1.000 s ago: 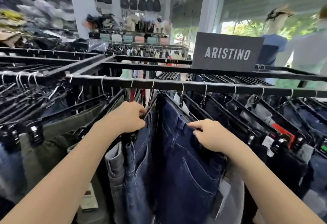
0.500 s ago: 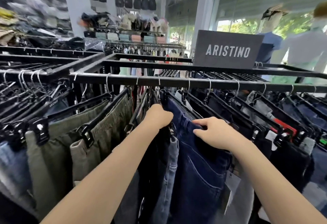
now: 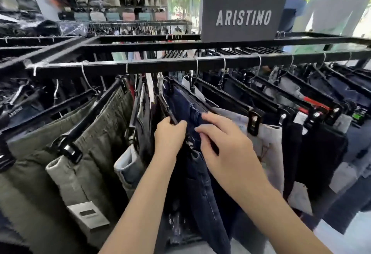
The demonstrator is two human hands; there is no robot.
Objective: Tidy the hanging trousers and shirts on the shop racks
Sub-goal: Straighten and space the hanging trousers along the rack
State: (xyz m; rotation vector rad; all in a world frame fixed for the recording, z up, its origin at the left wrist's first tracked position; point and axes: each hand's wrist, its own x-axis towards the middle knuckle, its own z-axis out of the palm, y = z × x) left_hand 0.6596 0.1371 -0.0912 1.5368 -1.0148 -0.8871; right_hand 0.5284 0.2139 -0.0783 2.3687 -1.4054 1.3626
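- The left hand [image 3: 170, 136] has its fingers curled round the near end of a black clip hanger [image 3: 166, 105], gripping it where the bar comes down toward the person.
- The right hand [image 3: 222, 143] rests on the waistband of the dark blue jeans [image 3: 192, 111]; its fingers [image 3: 208, 117] are bent, with the tips pinching the denim just beside the left hand.
- Those jeans hang from the black rack rail [image 3: 160, 66], about the middle of the row, and their leg drops between the two forearms.
- To the left, two pairs of olive green trousers [image 3: 96, 153] hang on clip hangers from the same rail, a grey tag [image 3: 88, 214] dangling from the nearer pair.
- Just right of the jeans hangs a light grey pair [image 3: 267, 139], then a run of black and dark trousers [image 3: 321, 145].
- A dark sign reading ARISTINO [image 3: 244, 17] stands on top of the rack, behind the rail.
- Farther back, blurred shelves [image 3: 120, 15] hold folded goods.
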